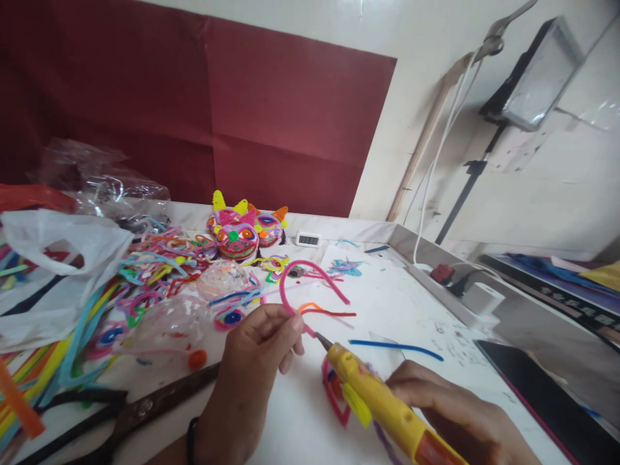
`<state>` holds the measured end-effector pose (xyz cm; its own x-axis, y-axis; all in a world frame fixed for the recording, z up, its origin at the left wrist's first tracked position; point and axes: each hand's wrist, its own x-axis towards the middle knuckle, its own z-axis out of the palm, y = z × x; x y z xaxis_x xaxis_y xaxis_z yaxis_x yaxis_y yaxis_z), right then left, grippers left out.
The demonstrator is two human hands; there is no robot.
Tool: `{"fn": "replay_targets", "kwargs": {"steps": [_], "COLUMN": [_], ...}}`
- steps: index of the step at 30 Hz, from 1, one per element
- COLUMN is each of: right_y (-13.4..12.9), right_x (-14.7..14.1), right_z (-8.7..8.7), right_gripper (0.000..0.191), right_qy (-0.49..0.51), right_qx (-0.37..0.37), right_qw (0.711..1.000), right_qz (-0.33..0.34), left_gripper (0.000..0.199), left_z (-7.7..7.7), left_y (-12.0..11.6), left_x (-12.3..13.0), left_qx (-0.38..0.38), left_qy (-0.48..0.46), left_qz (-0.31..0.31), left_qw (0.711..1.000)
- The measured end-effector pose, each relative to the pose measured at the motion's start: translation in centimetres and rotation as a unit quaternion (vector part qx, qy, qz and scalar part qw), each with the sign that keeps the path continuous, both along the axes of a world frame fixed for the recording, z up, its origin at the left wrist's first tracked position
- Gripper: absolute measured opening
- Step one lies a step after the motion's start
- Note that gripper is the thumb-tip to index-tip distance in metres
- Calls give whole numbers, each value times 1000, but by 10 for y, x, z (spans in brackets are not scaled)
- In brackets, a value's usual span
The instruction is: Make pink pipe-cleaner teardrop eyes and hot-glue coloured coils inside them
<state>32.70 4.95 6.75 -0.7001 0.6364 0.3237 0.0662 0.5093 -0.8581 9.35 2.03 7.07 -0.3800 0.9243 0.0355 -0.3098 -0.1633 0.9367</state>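
My left hand [261,349] pinches a pink pipe cleaner [310,263] that curves up in an open loop. In my right hand [455,407] is a yellow glue gun [382,394], its dark nozzle at the lower end of the pipe cleaner. Whether nozzle and pipe cleaner touch is hard to tell. Partly hidden under the gun lies a pipe-cleaner eye shape [334,387] with pink edging and an orange middle. A blue pipe cleaner [397,347] rests just beyond the gun, and a red one [334,313] lies behind my left fingers.
Large black scissors [150,407] lie at the front left, near loose colourful pipe cleaners and a white plastic bag [58,258]. Several decorated animal heads [237,239] stand at the back beside a small digital clock [308,239]. A dark phone or tablet [533,387] lies at right.
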Motion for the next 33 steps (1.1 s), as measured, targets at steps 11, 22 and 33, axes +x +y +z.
{"fn": "replay_targets", "kwargs": {"steps": [11,22,33], "right_y": [-2,-1,-5], "right_x": [-4,-11,-18], "right_z": [7,14,14], "right_gripper": [61,52,38], "right_qy": [14,65,101], "right_qx": [43,68,70], "right_qw": [999,996,992], "right_qz": [2,-6,3], "left_gripper": [20,21,20], "left_z": [-2,-4,-2], "left_y": [-1,-3,-2], "left_x": [1,0,1], "left_qx": [-4,-10,-34], "left_qy": [-4,35,0], "left_qz": [-11,-32,-30], "left_qw": [1000,999,999]}}
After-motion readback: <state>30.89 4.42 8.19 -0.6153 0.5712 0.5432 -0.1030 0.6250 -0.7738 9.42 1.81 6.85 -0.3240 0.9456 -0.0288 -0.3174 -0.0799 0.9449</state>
